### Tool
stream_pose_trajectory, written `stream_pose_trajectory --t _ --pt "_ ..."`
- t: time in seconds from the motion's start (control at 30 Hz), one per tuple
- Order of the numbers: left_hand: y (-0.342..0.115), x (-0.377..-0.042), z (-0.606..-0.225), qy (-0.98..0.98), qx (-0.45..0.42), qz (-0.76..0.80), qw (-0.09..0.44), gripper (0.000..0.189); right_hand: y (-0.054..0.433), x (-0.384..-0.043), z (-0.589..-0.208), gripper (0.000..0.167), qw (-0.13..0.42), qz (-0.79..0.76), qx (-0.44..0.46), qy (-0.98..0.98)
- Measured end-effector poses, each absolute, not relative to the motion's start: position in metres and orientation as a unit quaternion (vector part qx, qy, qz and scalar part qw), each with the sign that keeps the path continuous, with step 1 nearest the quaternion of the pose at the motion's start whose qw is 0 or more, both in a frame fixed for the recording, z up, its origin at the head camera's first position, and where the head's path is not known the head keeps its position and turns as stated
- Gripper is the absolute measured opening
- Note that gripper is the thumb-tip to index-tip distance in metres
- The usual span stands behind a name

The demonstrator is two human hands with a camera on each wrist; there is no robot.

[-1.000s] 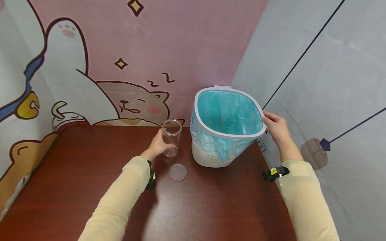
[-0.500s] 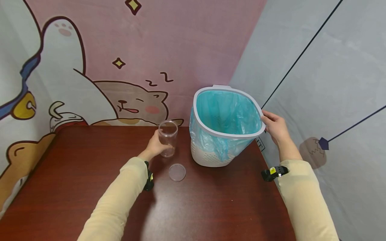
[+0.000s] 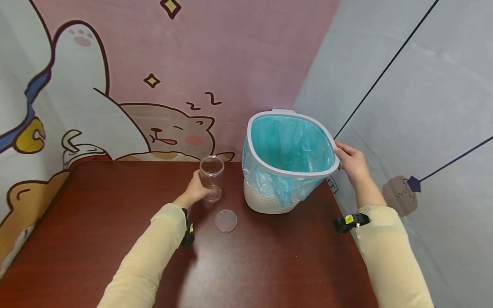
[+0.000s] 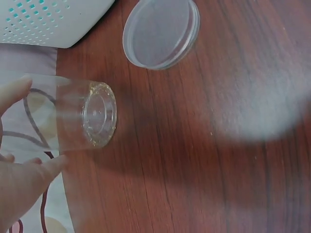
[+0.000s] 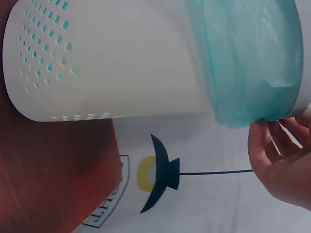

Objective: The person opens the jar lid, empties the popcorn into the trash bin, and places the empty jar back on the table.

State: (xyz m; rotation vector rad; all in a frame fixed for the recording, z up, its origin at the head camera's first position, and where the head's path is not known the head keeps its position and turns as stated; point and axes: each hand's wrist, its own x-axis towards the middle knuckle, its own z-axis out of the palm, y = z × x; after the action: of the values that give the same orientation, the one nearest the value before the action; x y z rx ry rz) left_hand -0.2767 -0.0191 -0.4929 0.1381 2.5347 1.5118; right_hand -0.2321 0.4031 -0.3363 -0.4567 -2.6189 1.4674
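A clear plastic jar (image 3: 212, 171) stands upright or nearly so on the table's far side, its top uncovered. My left hand (image 3: 195, 188) grips it from the left, thumb on one side and fingers on the other. In the left wrist view small yellowish bits show round the jar's base (image 4: 99, 116). A round clear lid (image 3: 226, 221) lies flat on the table, nearer to me than the jar. To the right is a white trash bin (image 3: 265, 201) lined with a blue-green bag (image 3: 292, 141). My right hand (image 3: 353, 164) holds the bin's rim at its right side.
The dark reddish wooden table (image 3: 262, 265) ends at a cartoon-printed cloth (image 3: 246, 64) behind it. A grey cloth (image 3: 423, 107) hangs along the right edge, close to my right hand. Each wrist wears a black band with a camera.
My left hand has shifted slightly left with the jar, away from the bin. The right hand, bin and lid keep their places, apart from a small camera shift.
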Motion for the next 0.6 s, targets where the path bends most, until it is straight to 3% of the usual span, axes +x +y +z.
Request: stream_pose_trajectory --t 0.27,0.47,0.6 --pt "-0.052 -0.276 -0.47 0.892 0.044 0.43 0.134 0.089 0.401 -0.225 -0.31 0.07 0.107 0.354 -0.185 -0.91" --pt "-0.081 -0.269 -0.432 0.927 0.094 0.347 0.107 0.085 0.361 -0.212 -0.288 0.065 0.165 0.306 -0.058 -0.936" --pt "-0.091 -0.262 -0.413 0.944 0.15 0.282 0.083 0.086 0.322 -0.203 -0.28 0.073 0.171 0.288 0.037 -0.942"
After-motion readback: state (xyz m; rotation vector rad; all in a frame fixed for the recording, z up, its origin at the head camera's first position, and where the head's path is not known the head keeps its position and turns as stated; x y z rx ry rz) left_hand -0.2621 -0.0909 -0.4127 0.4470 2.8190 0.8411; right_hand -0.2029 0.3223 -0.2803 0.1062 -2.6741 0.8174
